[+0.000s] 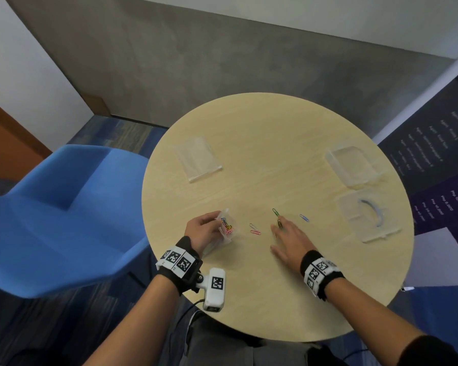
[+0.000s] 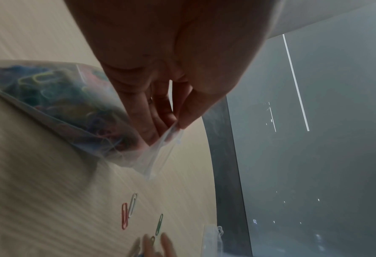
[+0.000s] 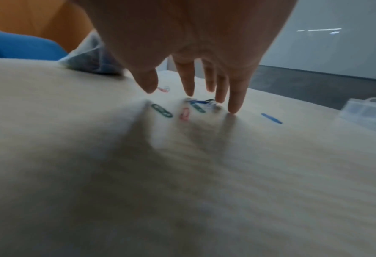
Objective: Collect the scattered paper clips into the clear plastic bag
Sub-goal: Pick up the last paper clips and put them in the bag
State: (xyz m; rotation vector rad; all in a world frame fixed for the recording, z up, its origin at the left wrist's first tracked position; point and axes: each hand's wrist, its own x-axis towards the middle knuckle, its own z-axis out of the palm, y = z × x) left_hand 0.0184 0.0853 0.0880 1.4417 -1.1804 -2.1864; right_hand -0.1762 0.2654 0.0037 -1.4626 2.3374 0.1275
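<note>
Blurred fingers hide some paper clips.

Blue chair beside round table; 2 clear containers at its edge.

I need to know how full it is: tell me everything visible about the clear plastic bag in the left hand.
The clear plastic bag is thin, crinkled, see-through film, bulging with a jumble of coloured paper clips. The left hand pinches its rim, fingers at the mouth, near the table's left edge. Its lower part seems to rest on the table. Loose clips lie to its right.
</note>
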